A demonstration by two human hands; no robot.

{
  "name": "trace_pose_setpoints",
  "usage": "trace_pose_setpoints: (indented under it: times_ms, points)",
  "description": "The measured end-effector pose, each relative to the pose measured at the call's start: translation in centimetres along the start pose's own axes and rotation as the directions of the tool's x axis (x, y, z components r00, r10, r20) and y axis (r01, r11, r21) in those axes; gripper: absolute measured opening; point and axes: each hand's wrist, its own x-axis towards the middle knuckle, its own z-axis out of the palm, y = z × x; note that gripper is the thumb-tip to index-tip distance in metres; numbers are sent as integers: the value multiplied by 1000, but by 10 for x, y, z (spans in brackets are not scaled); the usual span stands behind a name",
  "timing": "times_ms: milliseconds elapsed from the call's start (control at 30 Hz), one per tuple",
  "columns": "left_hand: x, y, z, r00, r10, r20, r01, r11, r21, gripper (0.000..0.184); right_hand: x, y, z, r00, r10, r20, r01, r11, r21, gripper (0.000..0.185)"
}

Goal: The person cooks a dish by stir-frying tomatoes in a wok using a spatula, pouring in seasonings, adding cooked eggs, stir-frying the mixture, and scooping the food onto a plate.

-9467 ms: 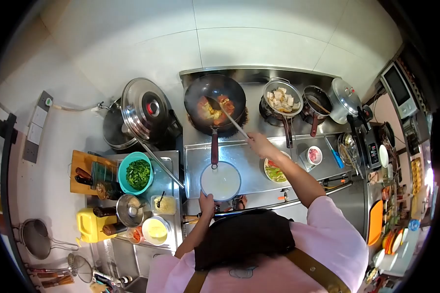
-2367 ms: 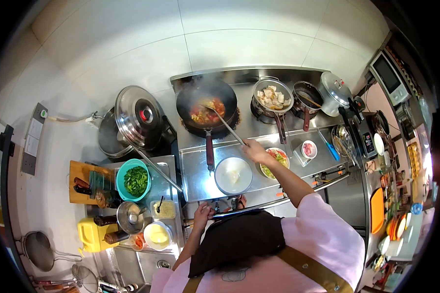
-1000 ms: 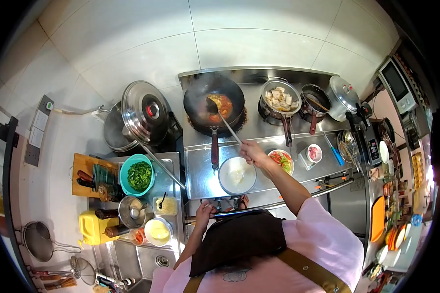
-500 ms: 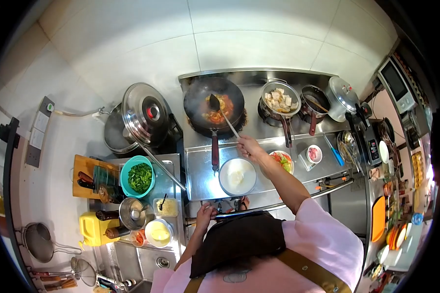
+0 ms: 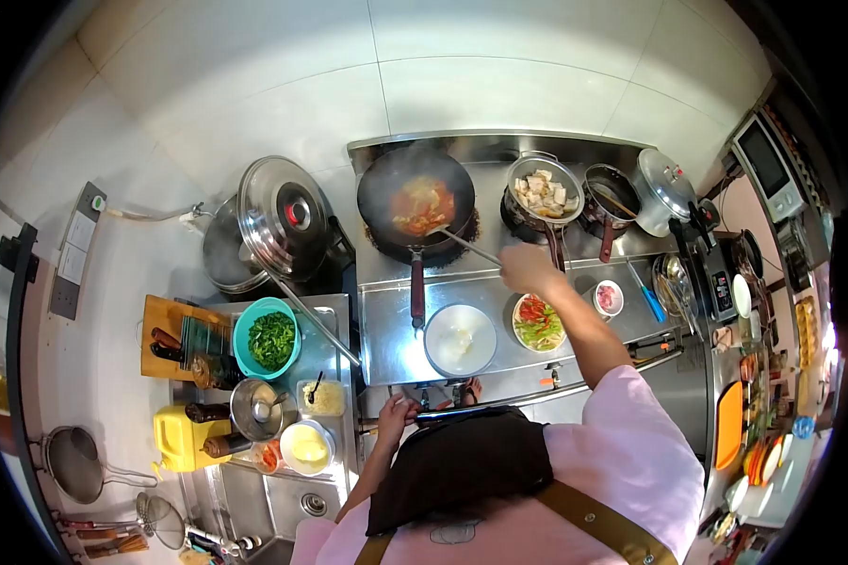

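Observation:
My right hand (image 5: pixel 530 269) is closed around the handle of a spatula (image 5: pixel 471 247). The spatula's head dips into red and yellow chopped food (image 5: pixel 424 205) inside a steaming black wok (image 5: pixel 375 212). The wok's dark red handle (image 5: pixel 417 292) points toward me, and no hand is on it. My left hand (image 5: pixel 398 414) is at the front edge of the stove, by the metal rail, with its fingers curled in; what they hold, if anything, is hidden. Between my hands and the wok stands a whitish bowl (image 5: pixel 460 341) with some pale liquid. Beside it is a plate of cut red and green peppers (image 5: pixel 538 324).
On the back burners are a pan of tofu-like pieces (image 5: pixel 546 195), a small dark saucepan (image 5: pixel 611 193) and a pressure cooker (image 5: pixel 664 193). A large lid (image 5: pixel 283 217) leans at the left over a steaming pot. A turquoise bowl of chopped greens (image 5: pixel 269 339) stands below it.
My right hand has moved right and slightly up, bringing the spatula lower in the wok, toward its near right side. The black spatula head no longer shows clearly. My left hand stays put.

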Motion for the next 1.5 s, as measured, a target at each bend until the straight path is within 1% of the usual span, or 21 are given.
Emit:
trace_pose_setpoints:
  times_ms: [33, 67, 167, 200, 300, 333, 400, 500, 600, 700, 800, 900, 933, 1033, 1067, 1133, 1233, 1267, 1367, 1400, 1500]
  points:
    - [0, 2, 2, 1000, 5, 11, -5, 1000, -9, 47, 10, 0, 14, 999, -12, -32, 12, 1000, -3, 22]
    - [0, 5, 5, 1000, 9, 21, -9, 1000, -17, 47, 16, -5, 20, 999, 53, -2, -53, 996, 67, 21]
    - [5, 15, 7, 999, 47, 11, -47, 998, -34, 46, 26, -6, 56, 979, 112, -171, -73, 973, 220, 20]
    - [3, 12, 6, 999, 52, 0, -52, 998, -36, 46, 26, -6, 62, 970, 143, -199, -85, 957, 278, 19]
    - [-3, 15, 6, 999, 53, 4, -53, 996, -69, 45, 38, -5, 75, 942, 229, -247, -129, 923, 364, 21]
    - [-3, 14, 4, 998, 60, 17, -59, 996, -71, 46, 38, -4, 78, 949, 221, -226, -127, 920, 370, 22]
    - [-3, 11, 3, 999, 32, -3, -32, 999, -14, 48, 41, -3, 82, 962, 198, -188, -115, 918, 379, 24]
    - [-3, 6, -1, 1000, 9, -15, -8, 1000, 8, 50, 29, -6, 88, 984, 63, -167, -1, 938, 346, 26]
    - [-5, 7, 1, 1000, 18, -19, -18, 1000, -2, 51, 24, -12, 85, 973, 144, -179, -44, 882, 470, 25]
    - [-7, 11, 4, 999, 29, -20, -29, 1000, -7, 51, 43, -3, 99, 894, 206, -397, 40, 847, 530, 22]
    - [-5, 13, 5, 999, 43, 2, -43, 999, -31, 51, 67, 8, 90, 923, 363, -130, -133, 615, 777, 22]
    - [-5, 15, 4, 999, 42, -1, -42, 998, -40, 51, 76, 20, 79, 944, 302, 136, -216, 249, 944, 21]
    - [-5, 14, 3, 999, 46, -5, -46, 998, -43, 51, 78, 22, 81, 949, 278, 150, -201, 163, 966, 17]
    - [-7, 14, 3, 999, 35, -21, -36, 999, -7, 51, 83, 50, 83, 931, 94, 353, -335, -168, 927, 16]
    - [-8, 15, 3, 999, 30, -28, -29, 999, 12, 51, 86, 67, 91, 919, -10, 393, -378, -296, 877, 15]
    - [-8, 11, 0, 1000, 15, -27, -15, 1000, 3, 51, 89, 99, 106, 878, -229, 421, -476, -514, 714, 14]
    - [-4, 4, -1, 999, 3, -37, -4, 1000, -13, 51, 57, 100, 85, 851, -152, 502, -510, -467, 723, 29]
    - [-3, 1, -1, 999, -1, -43, 1, 1000, -19, 50, 47, 98, 75, 859, -128, 496, -505, -375, 778, 28]
    - [-2, -1, -1, 1000, 10, -16, -10, 1000, -5, 49, 27, 85, 44, 868, -67, 492, -496, -108, 861, 12]
    - [-1, 0, 0, 1000, -5, -18, 5, 1000, -9, 47, 31, 88, 48, 873, -74, 482, -486, -71, 871, 17]
    - [5, 3, 3, 1000, 22, 13, -21, 999, -46, 45, 20, 50, 41, 914, 140, 381, -381, -25, 924, 28]
